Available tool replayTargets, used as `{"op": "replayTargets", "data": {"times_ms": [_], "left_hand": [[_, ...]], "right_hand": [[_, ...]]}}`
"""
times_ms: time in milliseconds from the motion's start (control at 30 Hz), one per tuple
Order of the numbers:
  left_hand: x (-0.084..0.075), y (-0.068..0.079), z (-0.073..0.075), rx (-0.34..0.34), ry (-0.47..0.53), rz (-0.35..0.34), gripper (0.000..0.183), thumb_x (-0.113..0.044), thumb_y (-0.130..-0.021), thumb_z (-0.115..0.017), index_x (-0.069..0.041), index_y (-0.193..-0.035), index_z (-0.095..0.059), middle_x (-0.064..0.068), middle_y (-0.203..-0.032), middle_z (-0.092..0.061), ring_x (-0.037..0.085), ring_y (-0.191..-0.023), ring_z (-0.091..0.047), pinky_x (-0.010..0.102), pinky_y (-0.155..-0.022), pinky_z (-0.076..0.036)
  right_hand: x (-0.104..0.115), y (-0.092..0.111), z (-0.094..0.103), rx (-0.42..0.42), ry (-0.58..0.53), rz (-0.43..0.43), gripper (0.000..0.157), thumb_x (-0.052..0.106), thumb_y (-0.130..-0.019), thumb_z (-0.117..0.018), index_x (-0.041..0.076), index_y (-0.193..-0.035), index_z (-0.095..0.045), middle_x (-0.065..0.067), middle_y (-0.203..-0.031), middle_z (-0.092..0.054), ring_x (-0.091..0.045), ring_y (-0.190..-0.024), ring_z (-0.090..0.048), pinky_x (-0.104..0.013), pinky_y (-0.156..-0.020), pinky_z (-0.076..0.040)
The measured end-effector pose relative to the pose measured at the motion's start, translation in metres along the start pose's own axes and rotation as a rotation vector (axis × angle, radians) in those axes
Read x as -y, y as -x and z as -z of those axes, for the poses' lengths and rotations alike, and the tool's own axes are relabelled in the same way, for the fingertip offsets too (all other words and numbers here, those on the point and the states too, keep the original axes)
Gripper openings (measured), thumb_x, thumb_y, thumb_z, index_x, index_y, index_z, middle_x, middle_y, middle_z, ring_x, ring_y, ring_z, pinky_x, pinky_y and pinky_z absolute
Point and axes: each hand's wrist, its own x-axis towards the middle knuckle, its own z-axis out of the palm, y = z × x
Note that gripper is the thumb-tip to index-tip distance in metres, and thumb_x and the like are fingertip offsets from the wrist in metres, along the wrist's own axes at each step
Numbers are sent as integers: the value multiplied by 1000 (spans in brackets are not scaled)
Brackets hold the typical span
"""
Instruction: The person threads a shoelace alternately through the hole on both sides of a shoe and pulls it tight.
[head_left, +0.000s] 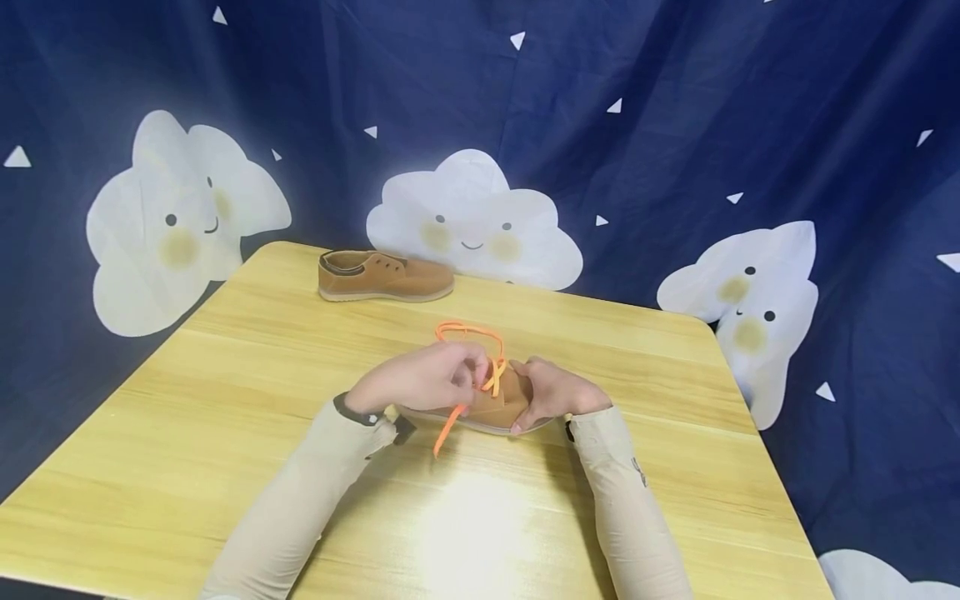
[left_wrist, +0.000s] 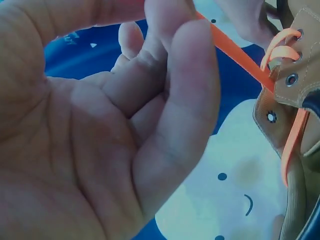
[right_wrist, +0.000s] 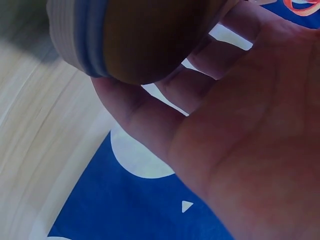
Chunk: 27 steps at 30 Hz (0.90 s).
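Note:
A brown lace-up shoe [head_left: 512, 410] sits on the table in front of me, toe to the right, with an orange shoelace [head_left: 448, 432] partly threaded through it. My right hand [head_left: 558, 392] grips the toe end, fingers on the far side and thumb on the near side; the right wrist view has its fingers around the rounded toe [right_wrist: 150, 40]. Over the shoe's opening, my left hand [head_left: 427, 377] pinches the lace between thumb and fingers. Seen from the left wrist, the lace [left_wrist: 240, 57] runs taut from the fingertips to the eyelet flap [left_wrist: 295, 82], where one metal eyelet holds no lace.
A second brown shoe [head_left: 390, 279], without a lace, stands at the back left of the wooden table [head_left: 225, 400]. One loop of orange lace [head_left: 472, 325] rises beyond my left hand. Behind the table hangs a dark blue curtain [head_left: 450, 83] with white clouds.

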Motion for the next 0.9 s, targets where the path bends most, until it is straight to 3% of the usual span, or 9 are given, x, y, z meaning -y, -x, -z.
{"op": "replayTargets", "data": {"times_ms": [133, 233, 300, 400, 533, 633, 700, 800, 900], "left_hand": [[1, 5, 4, -12, -1, -21, 18, -7, -93, -65, -3, -107, -55, 0, -80, -67, 10, -74, -64, 27, -75, -51], [-1, 9, 6, -18, -1, -30, 21, -11, -95, -67, -3, -110, -55, 0, -82, -68, 9, -77, -66, 29, -82, -52], [-3, 11, 6, -15, 1, -38, 22, -12, -96, -67, -3, -111, -55, -1, -82, -69, 9, -77, -67, 30, -83, -53], [-7, 14, 7, -12, -14, -55, 21, -15, -98, -68, -5, -110, -55, -2, -81, -70, 9, -74, -66, 29, -76, -53], [-16, 20, 7, -31, -51, -75, 16, -18, -98, -68, -11, -106, -55, -5, -81, -70, 9, -73, -66, 28, -72, -53], [-23, 25, 6, -58, -87, -84, 14, -21, -99, -68, -17, -103, -56, -9, -83, -70, 8, -76, -67, 30, -75, -54], [-26, 28, 6, -76, -108, -86, 14, -23, -99, -69, -19, -102, -56, -10, -84, -70, 6, -80, -67, 30, -77, -54], [-31, 33, 7, -103, -128, -105, 15, -24, -99, -70, -19, -101, -57, -11, -86, -70, 5, -83, -67, 29, -78, -55], [-34, 37, 9, -128, -121, -123, 16, -27, -98, -71, -20, -99, -58, -10, -86, -69, 5, -83, -67, 29, -77, -55]], "right_hand": [[1, 0, 1, 10, 4, -3, 102, 30, -64, -100, 6, -150, -51, -5, -112, -64, -17, -102, -58, -38, -100, -49], [4, 7, 6, 7, -5, -19, 109, 36, -70, -97, 1, -156, -40, -14, -132, -60, -25, -123, -57, -44, -112, -45], [9, 14, 11, -33, -44, 8, 105, 39, -76, -92, 0, -157, -38, -18, -147, -55, -32, -137, -52, -49, -118, -41], [23, 22, 19, -183, -89, 176, 77, 32, -90, -81, 1, -151, -48, -14, -153, -54, -32, -144, -50, -51, -120, -40], [49, 25, 19, -292, -136, 467, 23, 17, -103, -65, 14, -124, -70, -1, -125, -71, -20, -115, -66, -42, -102, -54], [64, 27, 14, -199, -220, 564, 14, 14, -106, -58, 19, -105, -71, 5, -106, -71, -12, -97, -63, -33, -89, -54], [69, 29, 12, -129, -276, 591, 13, 12, -106, -58, 14, -99, -68, 3, -100, -67, -12, -94, -59, -29, -87, -51], [73, 31, 11, -56, -366, 627, 9, 8, -104, -59, 5, -100, -67, -3, -101, -65, -15, -100, -57, -31, -95, -49], [73, 34, 13, -50, -425, 633, 8, 5, -103, -60, 3, -104, -67, -6, -102, -64, -16, -102, -58, -31, -97, -50]]}}
